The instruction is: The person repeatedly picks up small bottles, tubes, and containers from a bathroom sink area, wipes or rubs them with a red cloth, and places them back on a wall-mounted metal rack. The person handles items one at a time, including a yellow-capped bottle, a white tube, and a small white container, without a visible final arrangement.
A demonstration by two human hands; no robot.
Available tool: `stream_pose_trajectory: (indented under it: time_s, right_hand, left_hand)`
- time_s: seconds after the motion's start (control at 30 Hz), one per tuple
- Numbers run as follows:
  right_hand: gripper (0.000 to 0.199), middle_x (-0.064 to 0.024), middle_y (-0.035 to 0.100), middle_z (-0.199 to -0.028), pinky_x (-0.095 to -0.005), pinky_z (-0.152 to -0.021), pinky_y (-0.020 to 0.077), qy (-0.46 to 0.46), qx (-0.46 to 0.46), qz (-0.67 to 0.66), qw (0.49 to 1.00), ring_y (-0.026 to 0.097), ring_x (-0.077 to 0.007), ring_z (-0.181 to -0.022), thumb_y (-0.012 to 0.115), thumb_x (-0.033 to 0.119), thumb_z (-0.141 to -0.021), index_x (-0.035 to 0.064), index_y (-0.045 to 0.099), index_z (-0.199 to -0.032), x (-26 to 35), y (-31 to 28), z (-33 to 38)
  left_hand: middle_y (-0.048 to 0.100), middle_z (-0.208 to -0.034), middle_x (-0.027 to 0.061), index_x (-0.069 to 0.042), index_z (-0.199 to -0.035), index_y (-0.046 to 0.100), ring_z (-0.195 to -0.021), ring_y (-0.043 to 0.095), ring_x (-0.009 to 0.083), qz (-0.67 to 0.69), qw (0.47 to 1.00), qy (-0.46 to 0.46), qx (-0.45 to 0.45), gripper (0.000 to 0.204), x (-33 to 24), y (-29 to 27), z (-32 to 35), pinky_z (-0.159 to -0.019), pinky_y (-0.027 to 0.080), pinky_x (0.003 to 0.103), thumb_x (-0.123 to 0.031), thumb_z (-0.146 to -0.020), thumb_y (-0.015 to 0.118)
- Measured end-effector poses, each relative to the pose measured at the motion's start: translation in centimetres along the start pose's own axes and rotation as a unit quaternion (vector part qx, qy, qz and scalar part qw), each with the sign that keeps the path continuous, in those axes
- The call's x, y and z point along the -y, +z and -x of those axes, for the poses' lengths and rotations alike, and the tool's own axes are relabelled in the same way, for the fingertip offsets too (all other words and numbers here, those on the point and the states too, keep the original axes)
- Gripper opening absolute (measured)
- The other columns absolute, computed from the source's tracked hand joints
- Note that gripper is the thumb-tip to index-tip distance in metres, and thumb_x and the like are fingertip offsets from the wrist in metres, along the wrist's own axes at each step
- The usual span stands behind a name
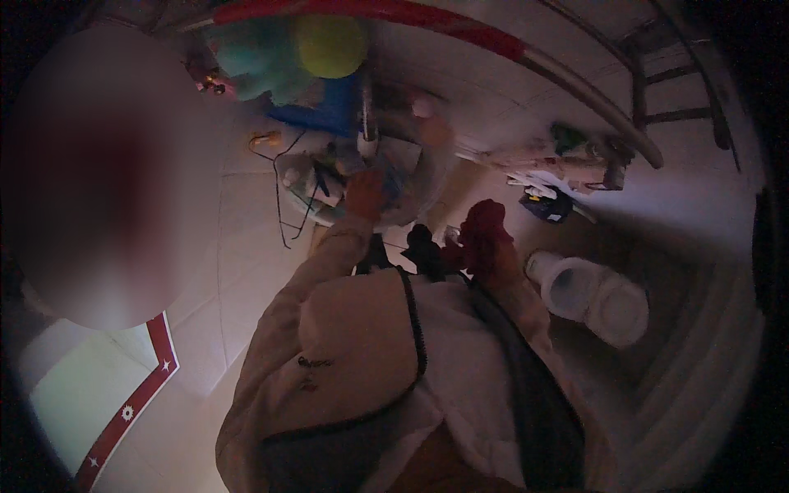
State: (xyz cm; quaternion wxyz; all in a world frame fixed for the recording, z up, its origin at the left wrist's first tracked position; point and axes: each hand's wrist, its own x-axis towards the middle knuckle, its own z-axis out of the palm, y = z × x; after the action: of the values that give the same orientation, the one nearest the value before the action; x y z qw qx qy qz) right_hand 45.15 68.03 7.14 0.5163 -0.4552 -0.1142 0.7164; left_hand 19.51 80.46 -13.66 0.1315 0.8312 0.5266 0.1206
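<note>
My left hand [364, 194] reaches down into a clear, rounded plastic tub [327, 220] with several small items inside. Its fingers are too dim and blurred to make out. In my right hand [508, 261], to the right of the tub, is a bunched dark red cloth [485, 232]. Beside the tub's left wall stands a thin black wire frame [280, 193]. A pale upright tube [366, 140] rises at the tub's far side, and a blue cloth or bag [325, 108] lies just beyond.
Teal [251, 53] and yellow-green [330, 45] rounded things sit at the far left. A curved red-and-brown rail [460, 26] crosses the top. At right lie a white container with a round lid [592, 296] and a dark bag [551, 204]. A blurred patch covers the left.
</note>
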Motion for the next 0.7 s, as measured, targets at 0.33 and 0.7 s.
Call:
stream_pose_trajectory:
  time_s: [0.33, 0.7]
  right_hand:
    - [0.040, -0.0009, 0.065, -0.104, -0.0334, -0.054, 0.0481, 0.095, -0.123, 0.054, 0.986, 0.064, -0.0168, -0.087, 0.054, 0.048, -0.090, 0.0158, 0.059, -0.114, 0.8, 1.7, -0.1]
    - [0.037, 0.0017, 0.066, -0.093, -0.0288, -0.051, 0.0446, 0.174, -0.032, 0.006, 0.984, 0.062, -0.0129, -0.077, 0.055, 0.051, -0.090, 0.0169, 0.063, -0.104, -1.2, -0.8, -2.7]
  left_hand:
    - [0.062, -0.102, 0.0244, -0.004, -0.121, 0.053, -0.095, 0.061, 0.0419, 0.271, 0.944, -0.190, 0.004, 0.038, 1.5, -3.4, 3.7, -0.083, 0.051, 0.048, -0.011, -0.084, 0.055]
    - [0.055, -0.118, 0.0227, -0.008, -0.134, 0.044, -0.112, 0.052, 0.0429, 0.179, 0.957, -0.226, -0.024, 0.054, -0.7, -3.2, 4.4, -0.091, 0.046, 0.049, 0.005, -0.082, 0.051]
